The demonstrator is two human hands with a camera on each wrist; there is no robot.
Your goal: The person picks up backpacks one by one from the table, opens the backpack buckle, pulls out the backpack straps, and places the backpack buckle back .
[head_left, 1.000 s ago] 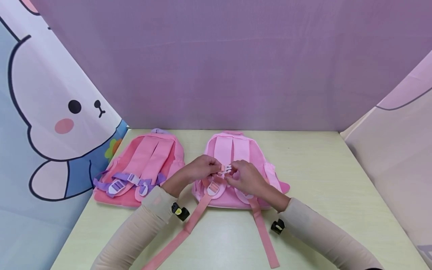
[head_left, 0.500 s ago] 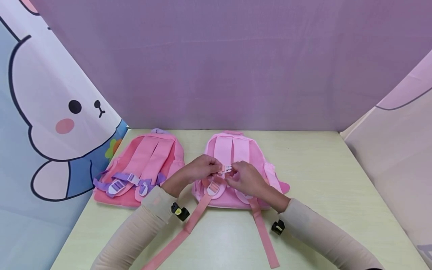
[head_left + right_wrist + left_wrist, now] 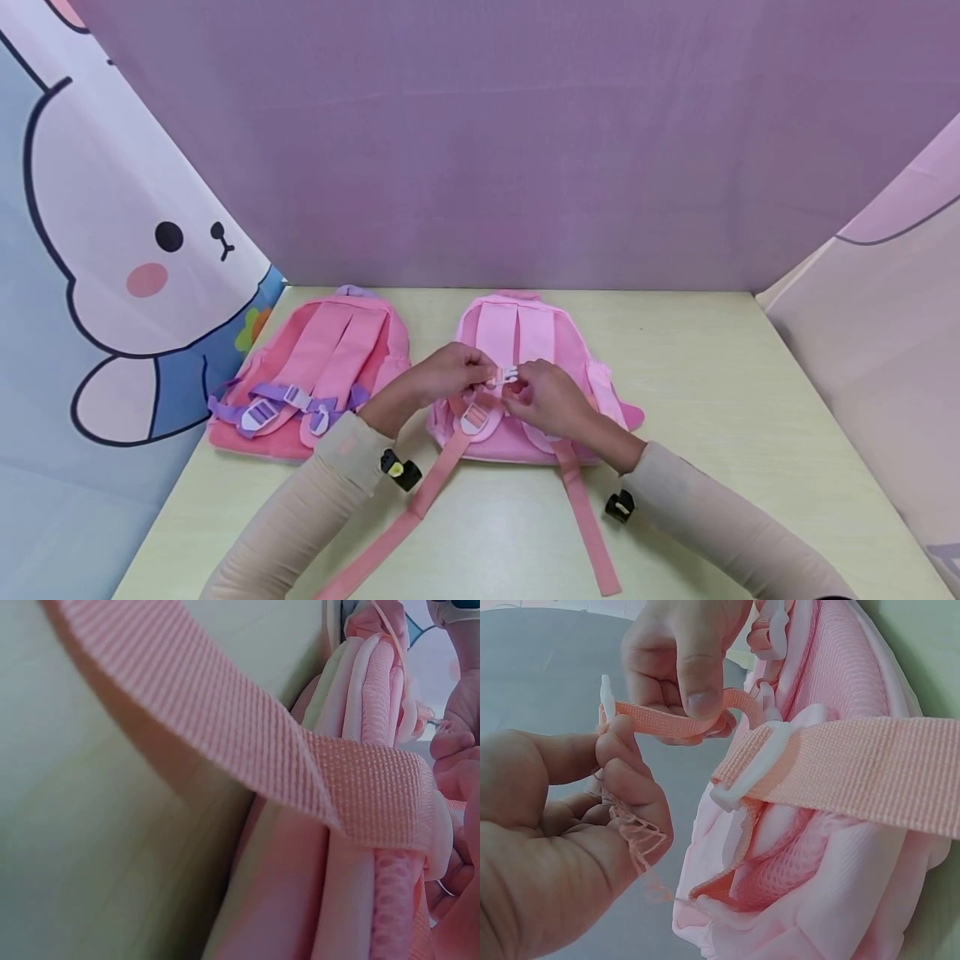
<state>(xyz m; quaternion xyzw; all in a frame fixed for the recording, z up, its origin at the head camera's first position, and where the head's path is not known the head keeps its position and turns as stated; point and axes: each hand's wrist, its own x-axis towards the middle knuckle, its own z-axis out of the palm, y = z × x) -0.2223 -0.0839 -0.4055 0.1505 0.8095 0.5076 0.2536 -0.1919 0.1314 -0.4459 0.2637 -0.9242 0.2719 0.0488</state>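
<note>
Table edge [image 3: 675, 297] behind backpack [image 3: 573, 362]; left hand [image 3: 450, 372] pinches buckle [image 3: 507, 375], right [image 3: 551, 398] apparently strap [image 3: 660, 720]

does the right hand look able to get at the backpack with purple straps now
Probably not easily: the right hand appears to be pinching a strap, and the left hand and forearm lie across its way to that backpack.

Ribbed woven strap [image 3: 656, 721], smooth plastic buckle [image 3: 510, 374], cloth backpack [image 3: 536, 337]
</note>
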